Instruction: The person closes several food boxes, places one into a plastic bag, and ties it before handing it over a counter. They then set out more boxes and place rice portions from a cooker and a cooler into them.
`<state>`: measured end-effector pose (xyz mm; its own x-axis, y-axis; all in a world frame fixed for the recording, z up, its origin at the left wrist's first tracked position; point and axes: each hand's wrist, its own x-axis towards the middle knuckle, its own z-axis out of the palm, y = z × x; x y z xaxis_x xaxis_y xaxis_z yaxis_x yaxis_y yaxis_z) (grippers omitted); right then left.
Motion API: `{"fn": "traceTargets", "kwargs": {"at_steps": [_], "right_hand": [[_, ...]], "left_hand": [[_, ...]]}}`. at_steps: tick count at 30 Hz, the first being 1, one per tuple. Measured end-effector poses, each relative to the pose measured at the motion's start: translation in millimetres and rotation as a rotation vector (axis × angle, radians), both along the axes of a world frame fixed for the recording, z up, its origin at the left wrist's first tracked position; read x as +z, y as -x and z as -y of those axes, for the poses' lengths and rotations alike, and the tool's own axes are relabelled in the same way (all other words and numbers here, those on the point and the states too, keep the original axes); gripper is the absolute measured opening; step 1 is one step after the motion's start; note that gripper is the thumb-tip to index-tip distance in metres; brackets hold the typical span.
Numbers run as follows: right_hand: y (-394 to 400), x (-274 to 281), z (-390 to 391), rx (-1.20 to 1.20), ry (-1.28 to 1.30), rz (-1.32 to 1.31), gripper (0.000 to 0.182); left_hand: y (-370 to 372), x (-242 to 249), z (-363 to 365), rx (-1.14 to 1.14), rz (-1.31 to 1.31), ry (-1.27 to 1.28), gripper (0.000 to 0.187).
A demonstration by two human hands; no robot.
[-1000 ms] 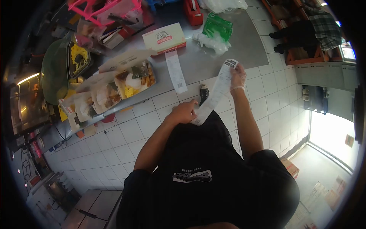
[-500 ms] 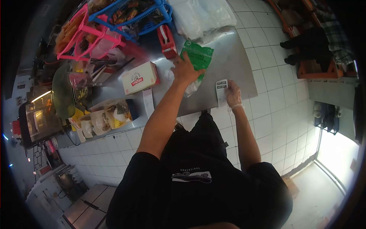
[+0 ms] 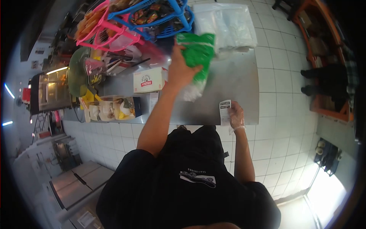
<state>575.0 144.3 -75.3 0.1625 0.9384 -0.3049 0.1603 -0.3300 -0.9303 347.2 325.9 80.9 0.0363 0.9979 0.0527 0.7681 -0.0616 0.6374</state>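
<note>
Left hand [image 3: 182, 70]: fingers and thumb clamped on the green packet [image 3: 202, 51], right of the carton [image 3: 148, 80].
Gloved right hand [image 3: 236, 114]: closed on a printed slip [image 3: 225, 110], farther right of the carton and nearer.
Second slip [image 3: 153, 100]: at the carton's near edge.
Meal boxes [image 3: 112, 108]: left of the carton, nearer.
Packet risk: whitish plastic [image 3: 192, 92] could slide out if tipped.
Carton risk: a leftward swing could nudge it.

Boxed meals [image 3: 125, 108] on a steel counter [image 3: 234, 82] suggest a takeaway kitchen.
</note>
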Motion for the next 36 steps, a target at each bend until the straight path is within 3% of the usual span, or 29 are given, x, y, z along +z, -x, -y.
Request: {"fn": "traceTargets", "kwargs": {"at_steps": [3,4,8,10,14,16,19,20,22,26,28,30,33,35,36], "right_hand": [[-2.4,-6.8,1.2,0.003,0.046,-0.058,0.03],[-2.4,-9.0,0.6,-0.001,0.049,-0.086,0.03],[0.5,-3.9,-6.3,0.034,0.062,-0.075,0.03],[3.0,-7.8,-14.8,0.042,0.026,-0.049,0.031],[33.9,9.9,-42.3,0.039,-0.094,0.126,0.032],[55.4,14.2,-60.8,0.052,-0.248,0.192,0.029],[78.3,19.9,-82.3,0.117,-0.203,0.133,0.024],[83.9,21.7,-86.6,0.124,-0.201,0.13,0.024],[91.5,23.9,-95.5,0.139,-0.239,0.145,0.024],[96.1,29.6,-106.8,0.142,-0.154,0.157,0.018],[96.4,13.1,-112.9,0.177,-0.208,0.189,0.012],[105.0,2.2,-126.0,0.175,-0.246,0.198,0.012],[124.1,-2.5,-151.2,0.128,-0.392,0.249,0.017],[130.1,-2.5,-160.4,0.086,-0.498,0.293,0.022],[130.9,-3.1,-163.0,0.153,-0.52,0.446,0.025]], "left_hand": [[71.5,26.8,-37.4,0.203,-0.043,-0.12,0.086],[93.8,24.9,-53.1,0.269,-0.055,-0.055,0.086],[169.9,-46.4,-123.8,0.49,0.023,0.119,0.088],[172.3,-63.2,-136.6,0.679,0.399,0.311,0.083],[203.4,-116.2,-158.3,0.705,0.607,0.346,0.07],[192.5,-102.2,-148.6,0.656,0.244,0.472,0.065],[179.1,-92.7,-137.8,0.556,-0.313,0.651,0.058],[180.1,-107.0,-144.6,0.563,-0.313,0.654,0.058],[194.7,-166.5,-175.3,1.0,0.653,0.315,0.056],[152.1,-103.8,-145.2,1.03,0.642,0.351,0.052],[123.4,-66.3,-86.6,0.533,0.172,-0.14,0.056],[81.2,-52.8,-39.0,0.402,0.307,-0.105,0.063],[36.5,-92.3,-4.9,0.362,0.218,-0.244,0.074],[18.9,-118.8,-1.1,0.526,0.105,-0.261,0.072],[12.2,-119.9,-3.1,0.532,0.108,-0.26,0.072]]}}
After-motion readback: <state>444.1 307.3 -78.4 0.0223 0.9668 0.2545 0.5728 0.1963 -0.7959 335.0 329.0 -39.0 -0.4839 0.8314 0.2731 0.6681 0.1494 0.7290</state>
